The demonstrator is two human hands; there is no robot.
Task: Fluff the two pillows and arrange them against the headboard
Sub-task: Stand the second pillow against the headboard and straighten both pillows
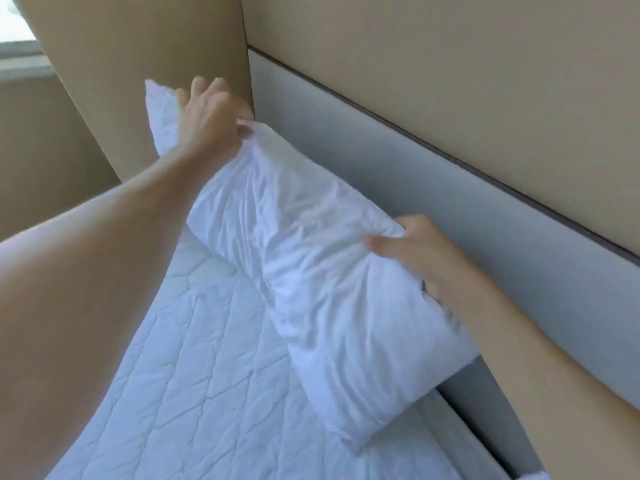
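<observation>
A white, wrinkled pillow (318, 271) leans along the grey padded headboard (433, 181), its lower edge on the mattress. My left hand (211, 112) pinches the pillow's far top corner. My right hand (419, 254) grips its top edge nearer to me, fingers behind the fabric. A second white pillow (157, 109) stands farther along, in the corner, mostly hidden behind my left hand and the near pillow.
The white quilted mattress (194, 393) fills the lower middle. Beige wall panels (450, 64) rise above the headboard, and a beige side panel (131, 64) closes the far corner. A window (14, 26) shows at the top left.
</observation>
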